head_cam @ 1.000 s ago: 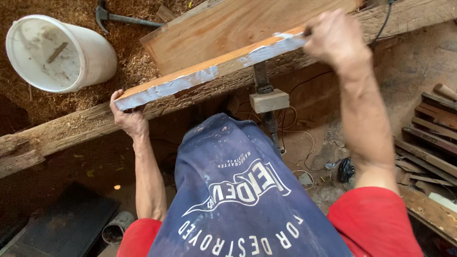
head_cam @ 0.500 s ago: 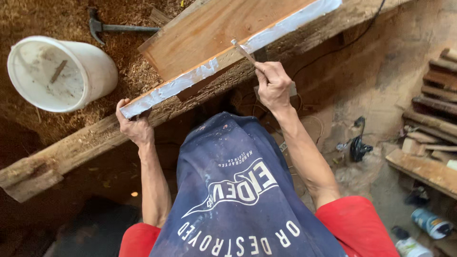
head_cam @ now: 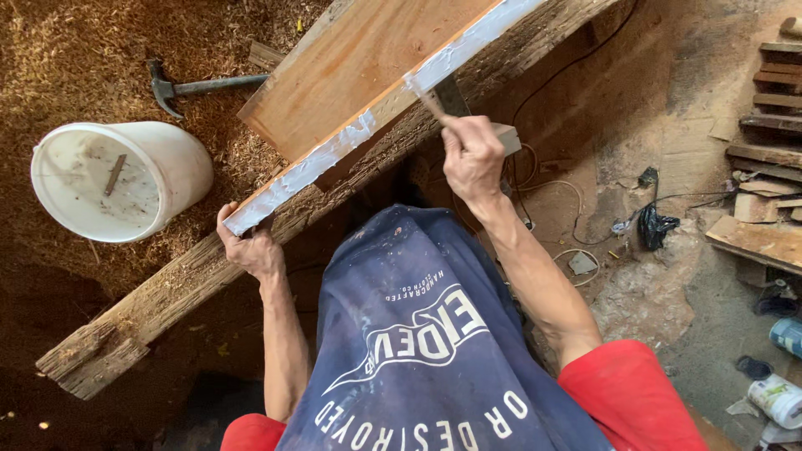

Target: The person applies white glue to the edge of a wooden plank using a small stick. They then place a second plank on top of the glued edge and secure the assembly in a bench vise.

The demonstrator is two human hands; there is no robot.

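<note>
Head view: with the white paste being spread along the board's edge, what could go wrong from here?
1. The left hand grips the board right at the end of its paste-coated edge, so the fingers may smear the wet coat or slip.
2. The board rests tilted on the rough beam, steadied by that one hand; pressure from the stick in the right hand could shift it.
3. Sawdust lies all around and might stick to the paste.

Below you lies a sawdust floor [head_cam: 100,50] with a white bucket [head_cam: 125,179] and hammer [head_cam: 200,85]; to your right, bare dirt [head_cam: 668,276], stacked planks [head_cam: 773,92] and loose cables [head_cam: 568,83].
</note>
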